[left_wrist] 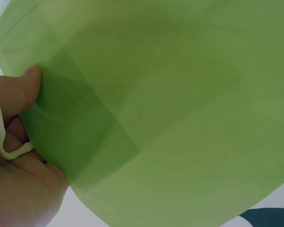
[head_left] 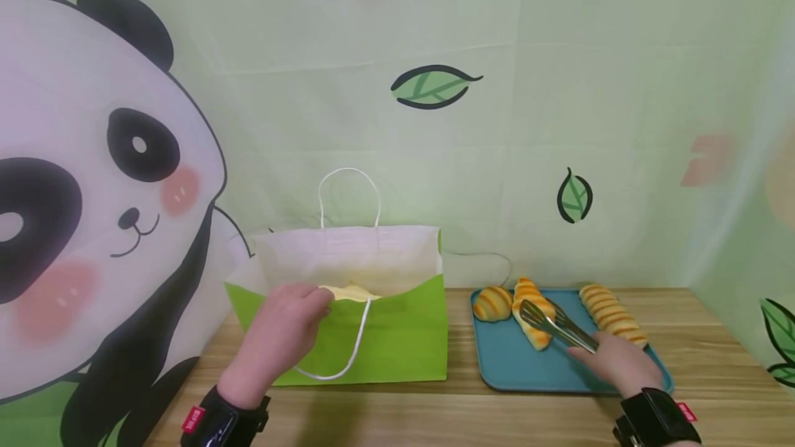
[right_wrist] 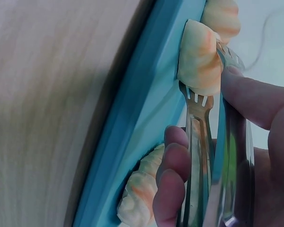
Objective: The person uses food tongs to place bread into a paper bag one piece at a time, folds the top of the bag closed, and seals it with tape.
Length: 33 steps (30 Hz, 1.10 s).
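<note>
My left hand grips the front rim of a green paper bag with a white inside. In the left wrist view the thumb lies against the green paper, and a bit of the white cord handle shows by the fingers. Something pale yellow shows in the bag's mouth. In my right hand are metal tongs, their tips on either side of a long striped bread. In the right wrist view that bread sits between the tong ends, over the blue tray.
The blue tray stands on a wooden table right of the bag. Also on it are a small round bread at the left and a ridged loaf at the right. A printed panda backdrop hangs behind.
</note>
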Each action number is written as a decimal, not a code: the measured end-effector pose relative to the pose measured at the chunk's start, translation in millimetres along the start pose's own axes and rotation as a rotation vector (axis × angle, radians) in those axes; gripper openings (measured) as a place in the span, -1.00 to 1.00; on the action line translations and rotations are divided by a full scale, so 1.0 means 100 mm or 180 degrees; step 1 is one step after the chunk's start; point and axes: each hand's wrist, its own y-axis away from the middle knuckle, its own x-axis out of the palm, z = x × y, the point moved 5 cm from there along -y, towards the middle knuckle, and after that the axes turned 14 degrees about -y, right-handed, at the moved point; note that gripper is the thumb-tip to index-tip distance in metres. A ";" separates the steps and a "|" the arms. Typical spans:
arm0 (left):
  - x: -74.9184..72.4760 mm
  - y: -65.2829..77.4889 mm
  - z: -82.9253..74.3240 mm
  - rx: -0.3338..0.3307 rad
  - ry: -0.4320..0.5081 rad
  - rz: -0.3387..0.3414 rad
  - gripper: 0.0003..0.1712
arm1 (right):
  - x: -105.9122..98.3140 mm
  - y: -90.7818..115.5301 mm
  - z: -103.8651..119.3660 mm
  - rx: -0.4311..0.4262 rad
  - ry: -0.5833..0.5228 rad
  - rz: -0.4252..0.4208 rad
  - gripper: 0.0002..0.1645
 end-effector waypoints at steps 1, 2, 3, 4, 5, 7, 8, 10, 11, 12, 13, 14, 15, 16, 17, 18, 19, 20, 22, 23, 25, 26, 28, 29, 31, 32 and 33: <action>0.00 0.00 0.00 0.0004 -0.0003 -0.0006 -0.77 | 0.00 0.00 0.00 0.0000 -0.0005 -0.0008 0.09; 0.00 0.00 0.00 0.0008 -0.0005 -0.0013 -0.78 | 0.00 0.00 0.00 0.0004 -0.0007 -0.0021 0.08; 0.00 0.00 0.00 0.0009 -0.0006 -0.0023 -0.78 | 0.00 0.00 0.00 0.0004 -0.0013 -0.0026 0.09; 0.00 0.00 0.00 0.0010 -0.0006 -0.0029 -0.78 | 0.01 0.00 0.00 0.0004 -0.0017 -0.0029 0.09; 0.00 0.01 0.00 0.0011 -0.0004 -0.0033 -0.78 | 0.01 0.00 0.00 0.0010 -0.0019 -0.0032 0.10; -0.01 0.01 0.00 0.0010 -0.0007 -0.0037 -0.77 | 0.01 0.01 0.01 0.0019 -0.0018 -0.0038 0.11; -0.01 0.01 0.00 0.0012 -0.0009 -0.0039 -0.77 | 0.01 0.02 0.01 0.0026 -0.0019 -0.0039 0.11; -0.01 0.01 0.00 0.0009 -0.0012 -0.0038 -0.77 | 0.00 0.02 0.02 0.0031 -0.0020 -0.0047 0.11; -0.01 0.01 0.00 0.0010 -0.0014 -0.0037 -0.77 | 0.00 0.02 0.02 0.0033 -0.0023 -0.0054 0.10; 0.00 0.01 0.00 0.0008 -0.0018 -0.0034 -0.77 | 0.00 0.03 0.02 0.0036 -0.0026 -0.0057 0.10; 0.00 0.01 0.00 0.0007 -0.0019 -0.0032 -0.77 | 0.00 0.03 0.02 0.0038 -0.0028 -0.0062 0.10; 0.00 0.01 0.00 0.0007 -0.0019 -0.0032 -0.77 | 0.00 0.03 0.02 0.0033 -0.0032 -0.0064 0.10; 0.00 0.01 0.00 0.0003 -0.0017 -0.0030 -0.77 | 0.00 0.03 0.02 0.0029 -0.0038 -0.0063 0.11; 0.00 0.01 0.00 0.0000 -0.0017 -0.0029 -0.77 | 0.00 0.04 0.02 0.0029 -0.0043 -0.0059 0.11; 0.00 0.01 0.00 -0.0002 -0.0017 -0.0030 -0.77 | 0.00 0.04 0.02 0.0031 -0.0050 -0.0059 0.12; 0.00 0.01 0.00 -0.0006 -0.0021 -0.0029 -0.77 | 0.01 0.04 0.02 0.0033 -0.0056 -0.0058 0.12; 0.00 0.01 0.00 -0.0008 -0.0022 -0.0027 -0.78 | 0.01 0.05 0.02 0.0032 -0.0063 -0.0060 0.12; 0.00 0.01 0.00 -0.0011 -0.0025 -0.0024 -0.78 | 0.01 0.05 0.01 0.0029 -0.0069 -0.0058 0.12; 0.00 0.01 0.00 -0.0018 -0.0027 -0.0017 -0.78 | 0.01 0.05 0.01 0.0027 -0.0079 -0.0068 0.13; -0.01 0.01 0.00 -0.0018 -0.0027 -0.0016 -0.78 | 0.01 0.06 0.01 0.0019 -0.0084 -0.0081 0.13; -0.01 0.01 -0.01 -0.0020 -0.0025 -0.0011 -0.78 | 0.00 0.06 0.01 -0.0012 -0.0093 -0.0096 0.14; -0.01 0.01 -0.01 -0.0018 -0.0020 -0.0016 -0.78 | 0.00 0.07 0.01 -0.0032 -0.0099 -0.0102 0.14; -0.02 0.01 -0.01 -0.0017 -0.0012 -0.0022 -0.78 | -0.01 0.08 0.01 -0.0073 -0.0105 -0.0121 0.14; -0.02 0.01 -0.01 -0.0016 -0.0009 -0.0025 -0.78 | -0.01 0.08 0.01 -0.0094 -0.0111 -0.0125 0.14; -0.02 0.01 -0.01 -0.0017 -0.0007 -0.0027 -0.77 | -0.01 0.09 0.00 -0.0128 -0.0111 -0.0130 0.14; -0.02 0.01 -0.01 -0.0009 -0.0009 -0.0037 -0.77 | -0.01 0.09 -0.01 -0.0142 -0.0112 -0.0126 0.14; -0.02 0.01 -0.01 -0.0004 -0.0014 -0.0044 -0.76 | -0.02 0.09 -0.01 -0.0151 -0.0113 -0.0126 0.14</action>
